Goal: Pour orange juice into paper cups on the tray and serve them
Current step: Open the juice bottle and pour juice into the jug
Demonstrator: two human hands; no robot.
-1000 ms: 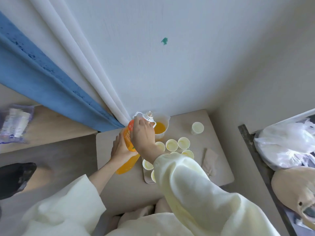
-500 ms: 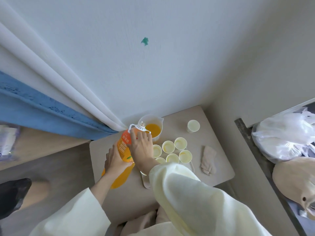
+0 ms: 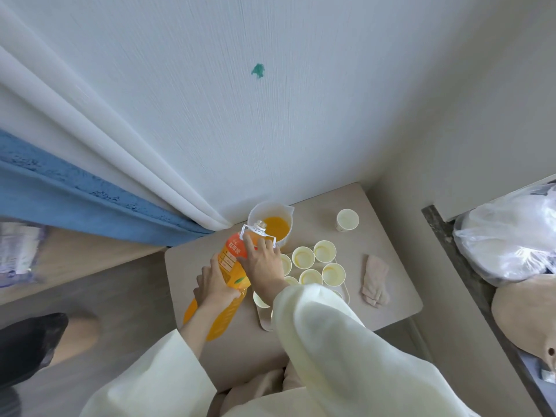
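A large orange juice bottle (image 3: 233, 260) is tilted with its open neck over a clear jug (image 3: 270, 216) that holds some juice. My left hand (image 3: 215, 285) grips the bottle's lower body. My right hand (image 3: 261, 261) holds the bottle near its shoulder and white handle. Several paper cups (image 3: 325, 251) stand grouped on a beige tray (image 3: 346, 291) to the right of the bottle; my right sleeve hides part of the tray. One separate paper cup (image 3: 347, 219) stands at the table's back right.
The small beige table (image 3: 391, 302) sits in a wall corner, with white and blue curtains (image 3: 90, 182) at its back left. A crumpled beige cloth (image 3: 374, 279) lies right of the tray. White plastic bags (image 3: 508, 233) lie on a surface at the far right.
The view has shifted, with the table now lower in the frame. Both hands stay on the tilted bottle, whose neck remains over the jug.
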